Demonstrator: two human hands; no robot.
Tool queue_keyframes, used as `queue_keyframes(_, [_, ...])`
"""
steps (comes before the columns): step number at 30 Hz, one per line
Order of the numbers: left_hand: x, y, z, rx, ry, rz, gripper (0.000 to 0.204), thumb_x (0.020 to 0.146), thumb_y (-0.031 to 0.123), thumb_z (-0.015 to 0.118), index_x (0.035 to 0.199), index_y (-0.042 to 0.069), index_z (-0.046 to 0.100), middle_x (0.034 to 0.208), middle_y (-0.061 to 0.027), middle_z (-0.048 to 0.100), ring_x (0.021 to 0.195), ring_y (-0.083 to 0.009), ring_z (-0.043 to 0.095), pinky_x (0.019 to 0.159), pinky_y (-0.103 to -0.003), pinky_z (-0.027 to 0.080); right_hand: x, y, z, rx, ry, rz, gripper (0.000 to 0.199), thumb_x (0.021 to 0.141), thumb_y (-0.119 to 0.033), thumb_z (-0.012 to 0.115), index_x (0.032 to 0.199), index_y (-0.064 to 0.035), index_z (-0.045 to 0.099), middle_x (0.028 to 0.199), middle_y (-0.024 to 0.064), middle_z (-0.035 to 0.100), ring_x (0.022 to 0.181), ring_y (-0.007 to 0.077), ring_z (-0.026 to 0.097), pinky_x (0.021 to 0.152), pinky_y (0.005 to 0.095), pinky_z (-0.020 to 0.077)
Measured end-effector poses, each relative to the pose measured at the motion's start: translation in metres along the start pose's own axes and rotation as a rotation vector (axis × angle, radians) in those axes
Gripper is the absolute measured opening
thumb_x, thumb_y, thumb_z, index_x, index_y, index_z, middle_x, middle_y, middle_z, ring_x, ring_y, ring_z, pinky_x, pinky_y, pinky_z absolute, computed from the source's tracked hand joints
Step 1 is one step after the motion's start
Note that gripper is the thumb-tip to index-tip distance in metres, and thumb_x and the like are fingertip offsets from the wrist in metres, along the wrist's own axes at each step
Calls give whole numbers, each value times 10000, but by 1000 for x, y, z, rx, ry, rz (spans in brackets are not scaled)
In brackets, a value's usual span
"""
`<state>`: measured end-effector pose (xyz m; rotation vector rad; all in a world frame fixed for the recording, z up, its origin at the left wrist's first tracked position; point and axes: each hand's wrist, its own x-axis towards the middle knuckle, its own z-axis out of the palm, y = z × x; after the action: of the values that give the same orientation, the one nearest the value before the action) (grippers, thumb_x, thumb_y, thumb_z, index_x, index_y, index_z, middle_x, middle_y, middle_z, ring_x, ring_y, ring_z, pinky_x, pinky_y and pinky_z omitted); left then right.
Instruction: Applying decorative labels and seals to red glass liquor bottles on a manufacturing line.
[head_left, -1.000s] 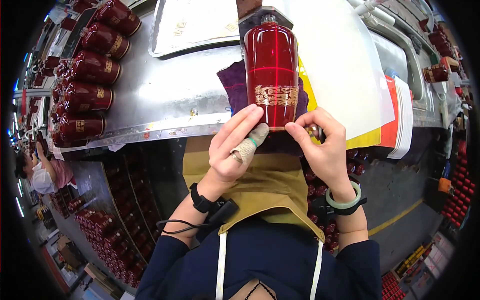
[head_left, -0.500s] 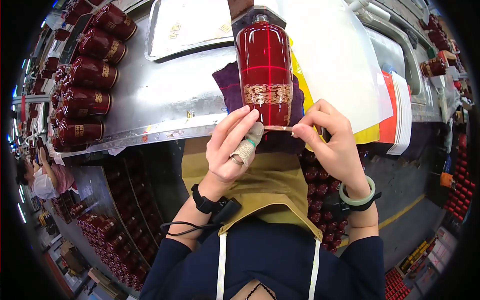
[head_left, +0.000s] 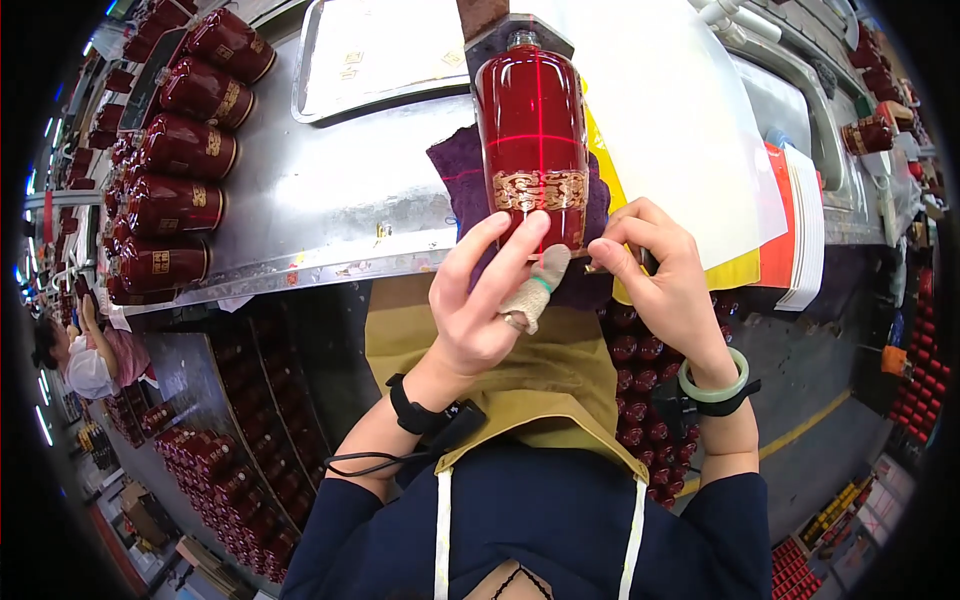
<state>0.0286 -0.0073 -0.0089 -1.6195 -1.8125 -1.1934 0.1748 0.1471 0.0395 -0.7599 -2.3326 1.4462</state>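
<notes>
The red bottle (head_left: 530, 110) lies on purple cloth (head_left: 460, 165) between a white tray (head_left: 390, 80) and white sheet (head_left: 680, 130), the left hand (head_left: 476, 312) touching it, fingers apart, while the right hand's (head_left: 672, 280) grip is too hidden to tell.

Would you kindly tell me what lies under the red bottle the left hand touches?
A dark purple cloth shows past both sides of the red bottle, apparently spread beneath it. The part directly under the bottle is covered, so whether anything else lies there cannot be seen.

Factory workshop, seemingly: metal workbench (head_left: 300, 190), ranks of matching red bottles (head_left: 178, 205), another worker (head_left: 92, 368) at blurred left.
</notes>
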Motion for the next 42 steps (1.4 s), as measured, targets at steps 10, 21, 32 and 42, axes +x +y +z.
queue_keyframes(10, [-9,-6,2,-75,102,-190,178,774,-85,815,937,-58,751,1110,-146,768,1035,-352,744,813,-380,642,-1,-8,-2,13,-13,-38,199,939,-138,763,861,22,674,893,93,646,755,205,595,661,326,456])
queue_keyframes(21, [-12,-7,-4,-95,-3,-118,214,764,-98,815,955,-86,721,1118,-199,760,1044,-379,724,841,-411,645,-2,-7,-7,19,-5,13,181,936,-119,760,860,22,675,896,92,646,749,200,589,666,322,453])
queue_keyframes(32, [-3,-7,0,-118,98,-153,179,740,-75,844,884,-36,745,1079,-124,769,981,-328,740,787,-376,641,-3,-21,-3,126,5,-88,164,919,-98,767,851,16,671,817,88,652,735,204,589,671,329,449])
queue_keyframes(42, [-9,-10,2,-88,99,-87,146,765,-87,808,889,-60,734,1097,-145,772,1036,-332,735,787,-380,647,0,-14,-8,-100,31,-55,200,906,-147,797,840,0,678,727,99,582,652,233,529,605,363,417])
